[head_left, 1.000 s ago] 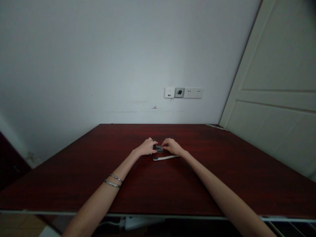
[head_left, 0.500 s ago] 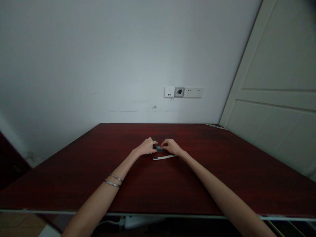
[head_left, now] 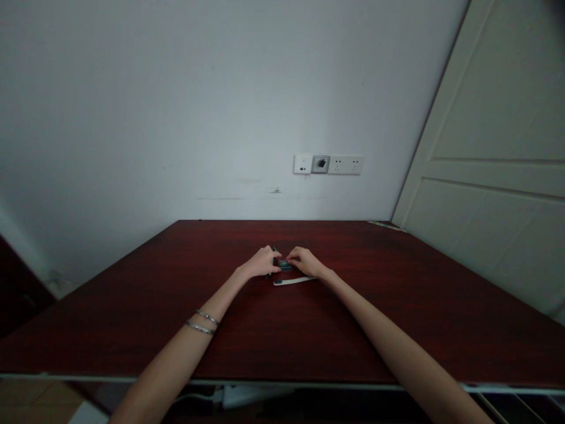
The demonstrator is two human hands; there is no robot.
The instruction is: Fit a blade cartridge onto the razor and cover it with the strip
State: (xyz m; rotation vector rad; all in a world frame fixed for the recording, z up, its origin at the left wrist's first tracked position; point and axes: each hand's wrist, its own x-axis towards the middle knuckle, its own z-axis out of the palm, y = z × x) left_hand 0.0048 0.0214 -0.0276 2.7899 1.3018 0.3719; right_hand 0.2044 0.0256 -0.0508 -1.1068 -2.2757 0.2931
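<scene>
Both my hands meet at the middle of a dark red wooden table. My left hand and my right hand have their fingers curled, pinching a small dark greenish object between them. The object is too small to name. A thin white strip lies flat on the table just in front of my right hand. Two thin silver bracelets sit on my left forearm.
A white wall rises behind the table with a row of sockets. A cream panelled door stands along the table's right side. Something white lies below the table's near edge.
My hands have closed in a little toward each other, so less of the small dark object shows between them. The white strip has not moved.
</scene>
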